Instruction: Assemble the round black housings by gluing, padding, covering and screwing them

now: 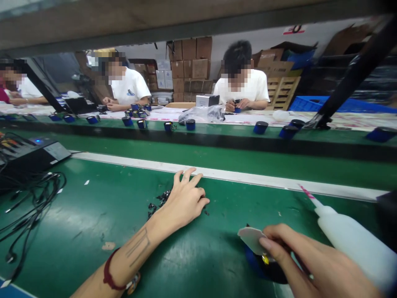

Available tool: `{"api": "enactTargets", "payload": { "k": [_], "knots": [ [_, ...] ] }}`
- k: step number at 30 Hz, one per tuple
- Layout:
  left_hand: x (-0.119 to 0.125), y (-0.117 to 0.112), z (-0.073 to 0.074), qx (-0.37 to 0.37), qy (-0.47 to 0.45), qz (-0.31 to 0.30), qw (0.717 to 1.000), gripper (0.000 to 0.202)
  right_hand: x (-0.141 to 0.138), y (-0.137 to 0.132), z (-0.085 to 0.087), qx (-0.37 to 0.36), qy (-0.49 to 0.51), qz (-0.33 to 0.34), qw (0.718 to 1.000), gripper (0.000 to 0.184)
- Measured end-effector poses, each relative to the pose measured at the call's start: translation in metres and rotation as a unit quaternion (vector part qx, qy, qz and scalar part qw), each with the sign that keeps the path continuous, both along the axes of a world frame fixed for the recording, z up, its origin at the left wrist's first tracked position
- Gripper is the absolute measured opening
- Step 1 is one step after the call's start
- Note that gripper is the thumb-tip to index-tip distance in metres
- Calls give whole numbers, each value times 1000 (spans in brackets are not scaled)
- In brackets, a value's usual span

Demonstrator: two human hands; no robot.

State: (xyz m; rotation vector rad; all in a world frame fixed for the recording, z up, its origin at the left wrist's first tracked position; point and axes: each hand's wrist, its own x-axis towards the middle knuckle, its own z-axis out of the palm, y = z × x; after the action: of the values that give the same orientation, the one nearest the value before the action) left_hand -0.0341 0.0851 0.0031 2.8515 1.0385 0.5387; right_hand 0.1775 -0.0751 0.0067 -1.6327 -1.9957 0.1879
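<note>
My left hand [187, 198] reaches over the green work surface with its fingers apart, beside a small pile of black parts [163, 198]. No object shows in it, though its palm side is hidden. At the lower right, my right hand [310, 256] pinches a thin, light grey flat piece [252, 240] between thumb and fingers. Partly hidden under that piece and hand is a dark blue, round housing [257, 265] with a yellow bit [265, 259] showing. A translucent white squeeze bottle [350, 231] with a pink-marked nozzle lies to the right of my right hand.
A white strip [235, 177] crosses the surface. Beyond it, several blue-black round units [190, 124] line a raised ledge. Black cables [37, 207] and a black box [40, 153] occupy the left. Co-workers [243, 82] sit opposite, under an overhead beam [186, 25].
</note>
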Motion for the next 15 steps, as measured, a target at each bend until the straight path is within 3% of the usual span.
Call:
{"api": "enactTargets", "payload": {
  "k": [5, 11, 13, 15],
  "knots": [
    [7, 1, -2, -18, -29, -7, 999, 21, 3, 0, 6, -202, 155, -16, 967, 33],
    [3, -15, 12, -80, -131, 1, 988, 19, 4, 6, 18, -288, 230, 2, 930, 42],
    [7, -28, 18, -203, -219, 6, 954, 18, 3, 6, 19, -285, 238, -5, 929, 42],
    [12, -42, 22, -384, -325, 5, 864, 11, 2, 6, 18, -280, 236, -11, 931, 45]
  ]
}}
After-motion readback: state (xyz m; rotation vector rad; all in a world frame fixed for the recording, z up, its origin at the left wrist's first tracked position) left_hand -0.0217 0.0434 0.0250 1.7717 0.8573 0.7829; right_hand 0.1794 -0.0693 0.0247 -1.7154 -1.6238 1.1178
